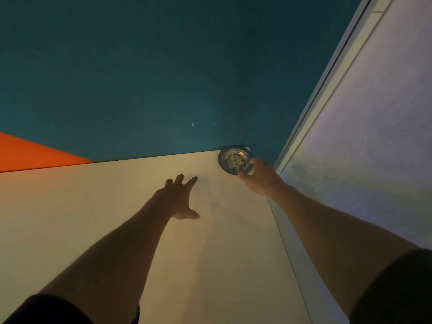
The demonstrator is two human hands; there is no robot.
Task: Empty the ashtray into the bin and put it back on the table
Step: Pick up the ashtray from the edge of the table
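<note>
Ashtray-bearing table [117, 206] was a smooth, pale, flat slab against a matte teal wall [163, 66]. The left hand [178, 198] hovered with fingers spread. The right hand [259, 177] pinched the ashtray [230, 159], a round shiny metal dish heaped with grey ash, at the table's one-o'clock corner.

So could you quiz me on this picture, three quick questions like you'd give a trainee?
1. True or false: the ashtray is already empty.
2. Which hand grips the ashtray?
A. left hand
B. right hand
C. both
3. Fill in: the ashtray sits at the far ____ corner of the table.

Key:
1. False; it holds ash and butts.
2. B; the left hand hovers open over the table, holding nothing.
3. Right.
</note>
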